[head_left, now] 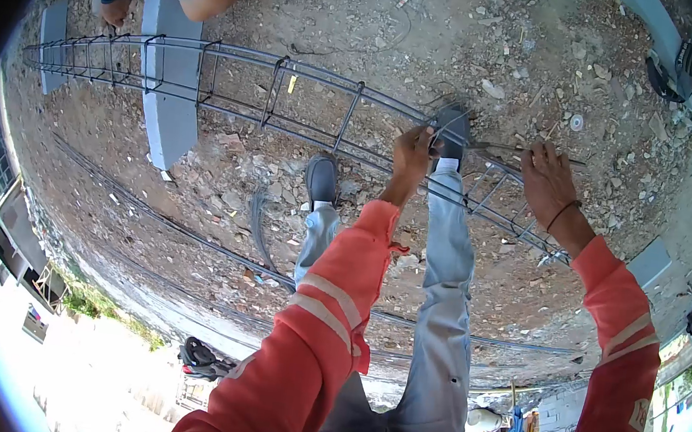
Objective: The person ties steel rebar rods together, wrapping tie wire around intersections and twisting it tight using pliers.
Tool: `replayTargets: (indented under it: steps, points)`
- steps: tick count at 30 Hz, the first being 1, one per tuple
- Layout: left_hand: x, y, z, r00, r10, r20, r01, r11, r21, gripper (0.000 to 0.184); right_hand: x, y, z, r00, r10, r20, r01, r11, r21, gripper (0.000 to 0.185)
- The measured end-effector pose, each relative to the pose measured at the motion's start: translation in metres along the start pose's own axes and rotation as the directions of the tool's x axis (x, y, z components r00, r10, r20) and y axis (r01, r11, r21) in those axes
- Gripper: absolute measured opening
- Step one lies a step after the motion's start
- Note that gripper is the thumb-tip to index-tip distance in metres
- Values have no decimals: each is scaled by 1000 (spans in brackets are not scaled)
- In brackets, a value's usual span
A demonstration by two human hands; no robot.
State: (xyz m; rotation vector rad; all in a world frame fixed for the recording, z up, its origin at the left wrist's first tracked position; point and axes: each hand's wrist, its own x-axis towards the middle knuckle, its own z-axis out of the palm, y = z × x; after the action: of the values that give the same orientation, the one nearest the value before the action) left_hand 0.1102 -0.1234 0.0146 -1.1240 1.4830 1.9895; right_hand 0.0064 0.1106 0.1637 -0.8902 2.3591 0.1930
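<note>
A long rebar cage (pixel 304 131) of dark bars and square stirrups stretches across the view and passes over my right shoe. My left hand (pixel 411 154) is closed at the cage's upper bar, its fingers bent around a stirrup joint; a thin wire end sticks up beside it. To its right, my right hand (pixel 548 185) grips a thin dark metal tool (pixel 488 147) that points left toward the joint. The tool's exact kind is hard to make out. Both hands are above the cage, close to my right shoe (pixel 451 126).
Grey blocks (pixel 168 79) lie under the cage at the left, with another block (pixel 650 263) at the right. Another person's hand (pixel 115 10) is near the cage's far left part. Loose bars (pixel 192 238) lie on the rubble ground. A sandal (pixel 674 78) sits at upper right.
</note>
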Motion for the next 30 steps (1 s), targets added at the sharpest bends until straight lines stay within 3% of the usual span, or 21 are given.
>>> replayTargets:
  steps: [2,4,5,6,8,10,12,18,22,24,29,30]
  points:
    - [-8,4,11,996,49,-76,-52,998,-35,34,24,10,2,997,-77,11,78,993,-90,28]
    - [-15,8,16,970,195,-148,-164,966,201,32,44,16,3,991,-130,20,131,983,-130,30]
    - [-21,13,21,938,298,-177,-253,938,239,30,50,19,2,988,-152,34,155,979,-133,30]
    - [-27,17,24,937,287,-199,-241,944,227,30,56,20,0,979,-204,5,203,971,-125,30]
    - [-33,20,26,861,462,-215,-310,810,499,27,66,22,1,960,-279,-17,274,953,-128,30]
    - [-33,16,27,889,392,-237,-256,853,454,20,72,25,3,943,-329,-46,321,938,-130,31]
    - [-33,17,30,820,524,-230,-342,772,536,13,76,26,-1,940,-341,-17,336,934,-122,31]
    - [-40,21,40,836,469,-284,-236,775,586,15,83,20,-10,920,-391,-14,386,912,-140,32]
    - [-39,16,40,819,491,-298,-251,772,584,12,94,19,-16,921,-388,31,386,900,-204,30]
    - [-38,13,40,840,483,-249,-225,725,651,27,101,23,-20,909,-412,71,416,879,-234,29]
    - [-38,6,41,845,478,-238,-220,718,660,35,119,33,-30,893,-408,189,446,857,-257,29]
    - [-38,5,40,843,488,-226,-228,705,671,38,124,36,-34,866,-449,221,489,852,-186,31]
